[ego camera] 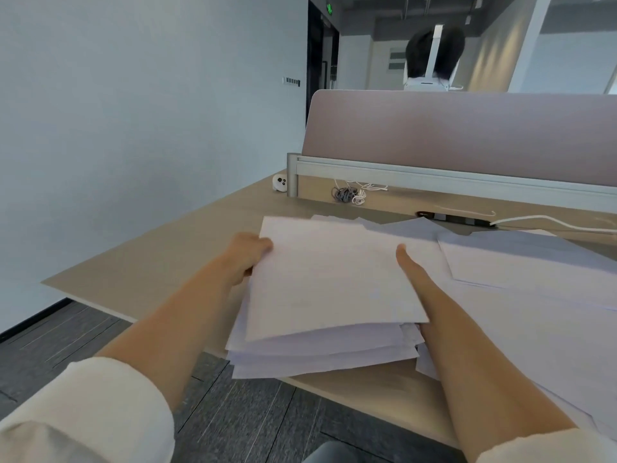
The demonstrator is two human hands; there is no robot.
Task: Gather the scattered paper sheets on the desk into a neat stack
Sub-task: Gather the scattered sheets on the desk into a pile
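Worksurface: light wood-finish desk (160, 262), viewed from its front-left corner. Paper stack (317, 359): white sheets, piled unevenly with offset edges, resting at the near edge of the desk and overhanging that edge toward the floor. Top sheet (334, 279): lies skewed over the stack, between both hands, slightly blurred. Left hand (248, 253): grips the left edge of the top sheet, thumb on the upper face, fingers curled below the paper. Right hand (411, 267): set at the right edge of the top sheet, one straight digit lying on the upper face; other fingers hidden by paper, so pinching or merely resting cannot be told. Loose sheets (521, 259): spread flat and overlapping across the desk to the right of the stack, not aligned with it, some tucked beneath the right forearm. White sleeve (83, 412): pushed up on the left arm, forearm bare. Rear of desk: mauve partition panel (467, 128) on a metal rail, with a bundle of coiled cables (349, 195) below it and a small white device (279, 186) beside the rail's end post. White cable (551, 222): runs along the desk behind the loose sheets. Beyond the partition: a person's dark-haired head (434, 51).
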